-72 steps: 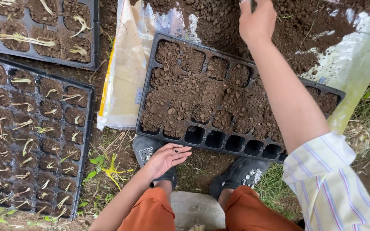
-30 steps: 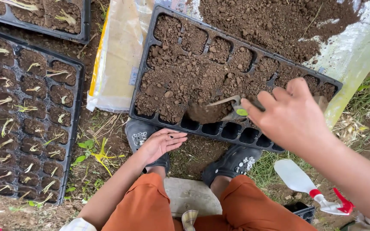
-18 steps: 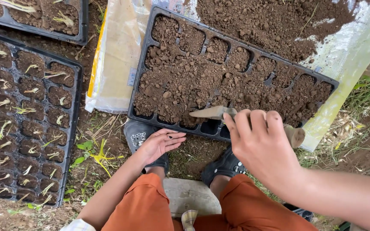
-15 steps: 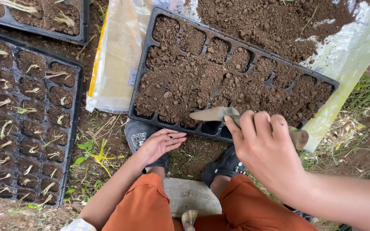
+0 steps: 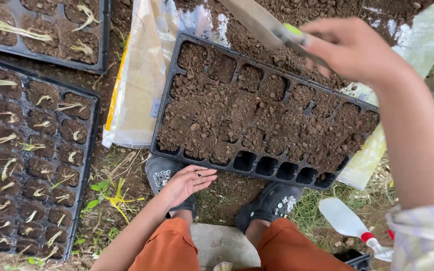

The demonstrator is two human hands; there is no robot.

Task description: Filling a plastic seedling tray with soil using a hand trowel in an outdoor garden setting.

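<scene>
A black seed tray (image 5: 168,90) lies in front of me, most cells heaped with brown soil, while several cells in the front row (image 5: 267,166) are empty. My right hand (image 5: 358,51) is raised over the tray's far right side, shut on a small trowel (image 5: 259,22) whose blade points left over the loose soil pile (image 5: 322,12). My left hand (image 5: 187,182) rests palm down on my left shoe (image 5: 160,174), fingers apart, holding nothing.
Two black trays with sprouting seedlings lie at the left (image 5: 31,165) and upper left (image 5: 41,30). A plastic sack (image 5: 139,85) lies under the soil pile. A white spray bottle (image 5: 346,221) lies at the lower right near my right shoe (image 5: 273,202). Grass and dirt surround everything.
My right hand has lifted the trowel from the tray's front edge and carried it to the far side above the soil pile. My left hand has stayed on my shoe.
</scene>
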